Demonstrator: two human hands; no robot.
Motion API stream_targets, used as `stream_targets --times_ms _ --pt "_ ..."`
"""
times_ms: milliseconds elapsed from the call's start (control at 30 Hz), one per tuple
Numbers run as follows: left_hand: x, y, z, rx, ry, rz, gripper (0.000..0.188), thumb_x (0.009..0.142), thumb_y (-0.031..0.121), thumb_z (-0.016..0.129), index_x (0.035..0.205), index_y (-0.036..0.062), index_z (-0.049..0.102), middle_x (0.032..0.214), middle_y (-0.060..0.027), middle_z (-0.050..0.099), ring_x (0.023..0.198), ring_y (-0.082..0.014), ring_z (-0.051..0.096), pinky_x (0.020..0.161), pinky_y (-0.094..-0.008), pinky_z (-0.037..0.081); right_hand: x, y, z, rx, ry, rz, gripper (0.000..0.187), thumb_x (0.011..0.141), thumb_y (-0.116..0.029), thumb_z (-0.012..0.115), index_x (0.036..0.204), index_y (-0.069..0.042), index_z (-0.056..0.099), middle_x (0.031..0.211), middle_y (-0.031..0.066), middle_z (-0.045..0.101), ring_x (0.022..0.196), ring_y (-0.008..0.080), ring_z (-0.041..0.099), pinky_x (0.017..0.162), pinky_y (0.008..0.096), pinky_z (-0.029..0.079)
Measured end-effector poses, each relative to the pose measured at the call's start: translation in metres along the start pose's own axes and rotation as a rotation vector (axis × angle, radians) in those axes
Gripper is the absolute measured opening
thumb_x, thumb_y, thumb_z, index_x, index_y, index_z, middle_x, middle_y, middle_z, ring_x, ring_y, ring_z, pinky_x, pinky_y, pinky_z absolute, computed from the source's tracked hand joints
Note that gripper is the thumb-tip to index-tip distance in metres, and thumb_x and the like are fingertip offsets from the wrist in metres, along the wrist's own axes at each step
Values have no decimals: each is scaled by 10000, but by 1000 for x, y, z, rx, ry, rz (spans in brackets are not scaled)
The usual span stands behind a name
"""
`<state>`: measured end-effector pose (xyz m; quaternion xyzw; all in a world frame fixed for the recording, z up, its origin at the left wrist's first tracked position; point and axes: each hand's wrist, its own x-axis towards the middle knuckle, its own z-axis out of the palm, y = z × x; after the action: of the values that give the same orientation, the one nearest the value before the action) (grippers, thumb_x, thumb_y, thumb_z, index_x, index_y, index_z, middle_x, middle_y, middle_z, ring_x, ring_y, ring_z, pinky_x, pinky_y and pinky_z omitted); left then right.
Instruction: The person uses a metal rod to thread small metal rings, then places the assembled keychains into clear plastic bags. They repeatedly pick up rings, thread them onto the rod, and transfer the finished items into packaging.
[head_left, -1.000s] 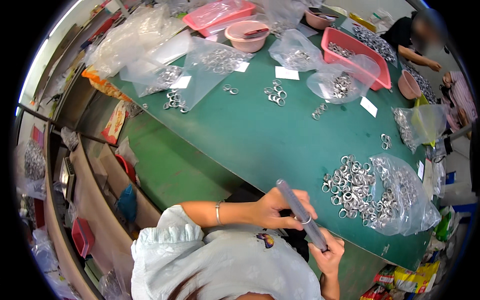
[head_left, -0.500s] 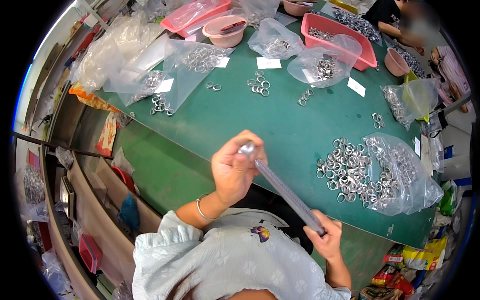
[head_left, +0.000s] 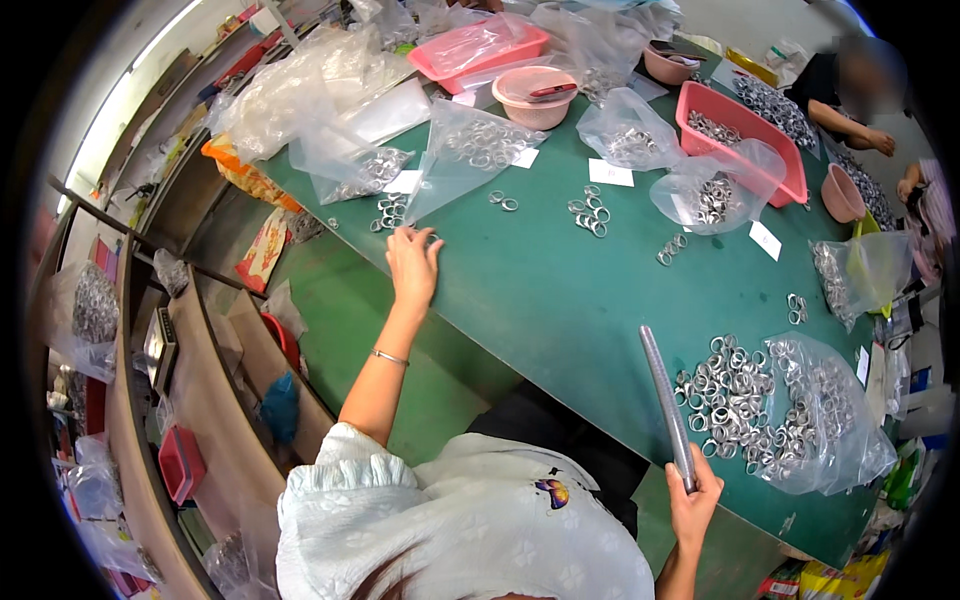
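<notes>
My right hand [head_left: 693, 500] grips the thick end of a grey tapered ring mandrel [head_left: 664, 400], which points up and away over the table's near edge. My left hand [head_left: 412, 268] reaches to the table's left edge, fingers bent down, with a small silvery ring [head_left: 432, 238] at the fingertips. Just beyond it lies a small group of rings [head_left: 390, 210] by a clear bag of rings [head_left: 372, 172]. Right of the mandrel spreads a big heap of silver rings [head_left: 725, 390], partly under a clear plastic bag [head_left: 825, 430].
Small ring groups [head_left: 590, 210] lie across the green table [head_left: 540, 290], beside white paper slips [head_left: 611, 173] and ring bags. Pink basins [head_left: 790, 175] stand behind. Another person's arm [head_left: 845, 125] is at the far right. Wooden shelves [head_left: 215, 400] stand left.
My left hand has left the mandrel's tip and moved far left, to the small ring group. My right hand has swung the mandrel more upright and rightward. The view has shifted.
</notes>
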<state>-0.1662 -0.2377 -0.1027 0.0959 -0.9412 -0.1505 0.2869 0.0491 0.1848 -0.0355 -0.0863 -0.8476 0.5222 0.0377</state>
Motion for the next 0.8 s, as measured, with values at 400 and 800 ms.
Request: stream_targets --times_ms 400,800 --pt "-100 238 -28 -804 -611 633 360 777 58 639 1118 46 525 1120 -156 477 1058 -317 461 893 -371 389 -14 38 -32 244 427 211 361 838 -71 632 1163 60 542 809 -48 500 659 13 395 550 157 316" --pt "-82 311 34 -997 -907 379 99 821 22 594 870 -62 610 824 -168 647 719 -251 644 630 -324 508 -25 50 -35 255 460 174 364 828 -82 645 1144 72 553 754 -52 472 604 16 364 507 169 296"
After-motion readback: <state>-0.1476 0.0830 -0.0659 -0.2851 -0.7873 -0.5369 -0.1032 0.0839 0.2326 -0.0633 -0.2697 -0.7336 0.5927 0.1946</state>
